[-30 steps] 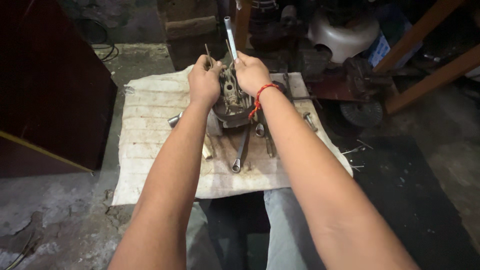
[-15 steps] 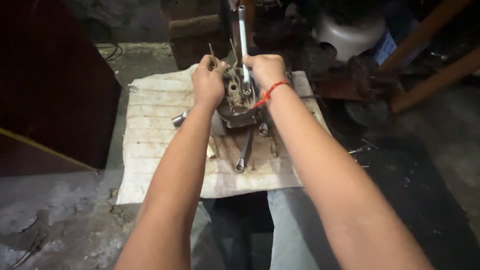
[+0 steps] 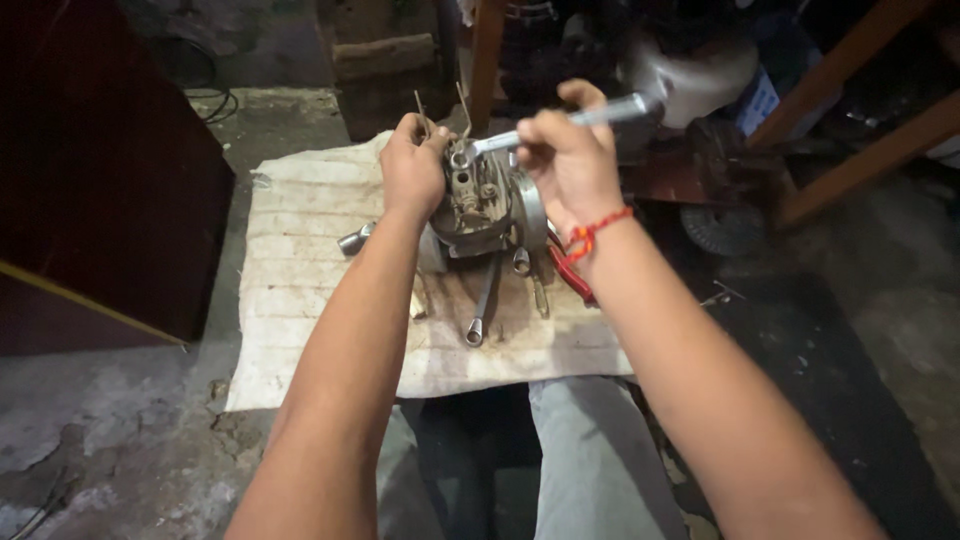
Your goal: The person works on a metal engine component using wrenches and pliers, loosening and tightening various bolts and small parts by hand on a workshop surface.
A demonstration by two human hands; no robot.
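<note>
A grimy metal engine part [image 3: 478, 205] stands on a dirty white cloth [image 3: 300, 290] spread on the floor. My left hand [image 3: 410, 165] grips its upper left side and holds it steady. My right hand [image 3: 565, 155], with a red string at the wrist, is closed around the shaft of a silver ring wrench [image 3: 560, 125]. The wrench's ring end sits on a fastener at the top of the engine part, and its handle points to the right.
Loose tools lie on the cloth: a ring wrench [image 3: 482, 305], a socket [image 3: 355, 240], a second small wrench [image 3: 530, 280] and red-handled pliers [image 3: 570, 280]. A dark red cabinet [image 3: 90, 170] stands at left. Wooden legs [image 3: 850, 130] and machine parts crowd the back right.
The wrench handle has swung from pointing up and away to pointing right, with my right hand following it. My left hand has kept its hold on the engine part.
</note>
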